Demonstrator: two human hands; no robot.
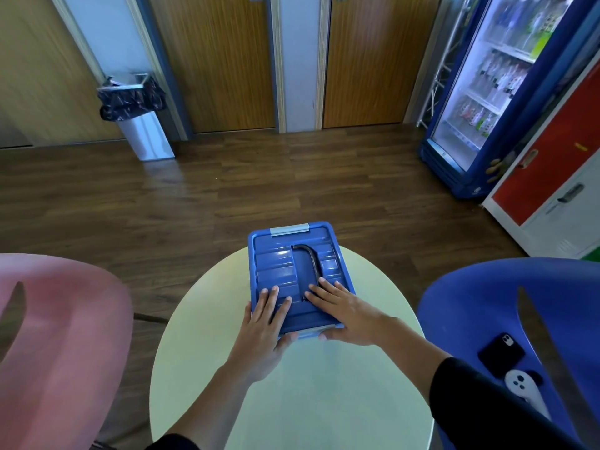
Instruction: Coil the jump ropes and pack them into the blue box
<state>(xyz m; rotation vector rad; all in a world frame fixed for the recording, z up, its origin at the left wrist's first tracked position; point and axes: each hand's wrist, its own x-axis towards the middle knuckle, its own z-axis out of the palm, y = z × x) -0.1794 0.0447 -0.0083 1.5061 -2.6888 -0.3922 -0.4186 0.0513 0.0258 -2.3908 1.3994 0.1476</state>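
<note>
**On the round table: blue box, lid on, both hands flat on top**

On the pale round table (292, 401) sits the blue box (293, 271), pushed toward the far side so its back end sticks out a bit past the table's edge. The lid is on. There's a grey latch (289, 229) at the far end and another grey one at the near end, mostly hidden between the hands. A dark handle (312, 261) lies folded down in the recess in the middle of the lid.

Hands: the left hand (268, 323) lies palm-down on the near-left corner of the lid, fingers spread out flat, thumb tucked down at the near edge by the latch. The right hand (345, 315) is the same deal on the near-right corner, fingers splayed flat, fingertips just touching the near end of the handle, thumb down along the front edge. Neither one is gripping anything, they're just laid on the lid. Both sleeves are dark.

No jump ropes visible anywhere, so can't tell what's inside the box with the lid shut.

Around it: a pink chair (55, 345) on the left, a blue chair (487, 313) on the right with a black phone (501, 354) and a white controller (526, 393) lying on its seat. Further back there's a steel bin (138, 115) with a black liner on the wood floor, and a lit drinks fridge (493, 86) off to the right.
</note>
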